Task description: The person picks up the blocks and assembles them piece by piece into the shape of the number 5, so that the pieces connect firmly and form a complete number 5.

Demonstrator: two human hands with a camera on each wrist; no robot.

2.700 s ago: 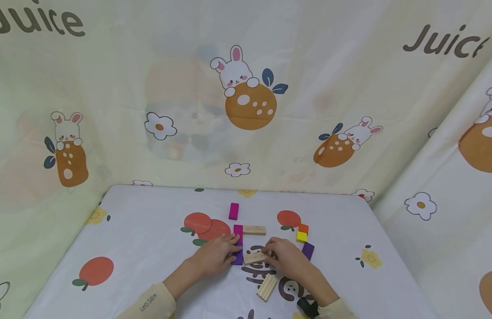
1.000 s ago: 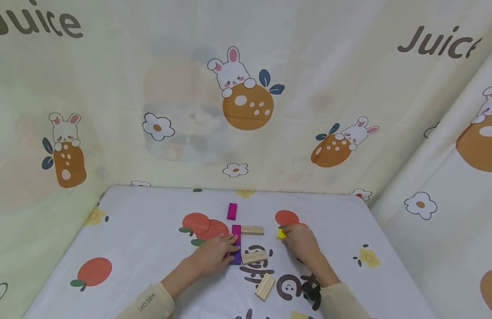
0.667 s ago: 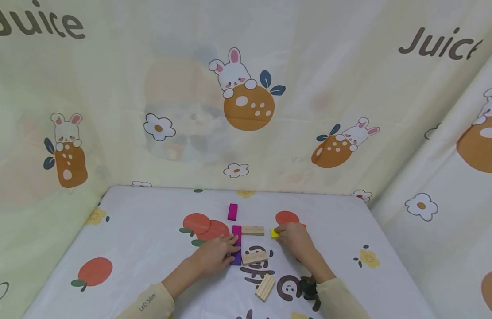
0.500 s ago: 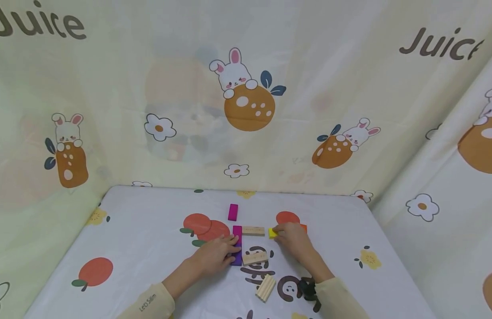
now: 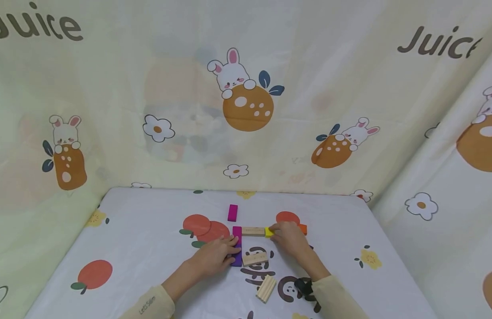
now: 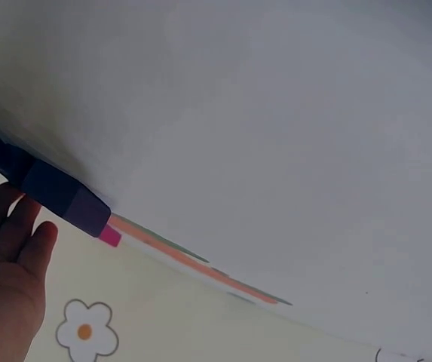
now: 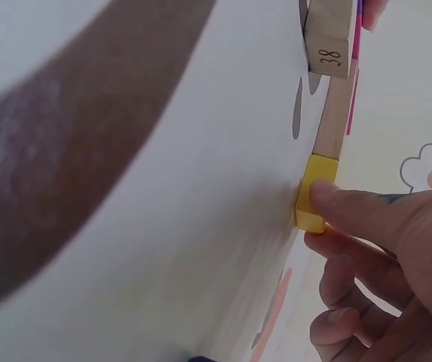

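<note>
Your left hand (image 5: 215, 254) lies unclenched across the purple block (image 5: 237, 261) and the magenta block (image 5: 237, 231) joined beyond it; your right hand (image 5: 290, 239) pinches the yellow cube (image 5: 268, 232) against the wooden block (image 5: 253, 231), beyond and right of the purple block. By judgement, assembly is partway: the skewed plank (image 5: 255, 258) just right of the purple block is not squared, and the grooved wooden pieces (image 5: 266, 289) nearer you, orange block (image 5: 303, 229) farther right and loose magenta block (image 5: 232, 213) beyond appear unplaced. Your left fingers partly cover the purple block; a black object (image 5: 304, 287) nearer you and a dark blue item (image 7: 200, 359), cropped in the right-wrist view, are unidentifiable.
</note>
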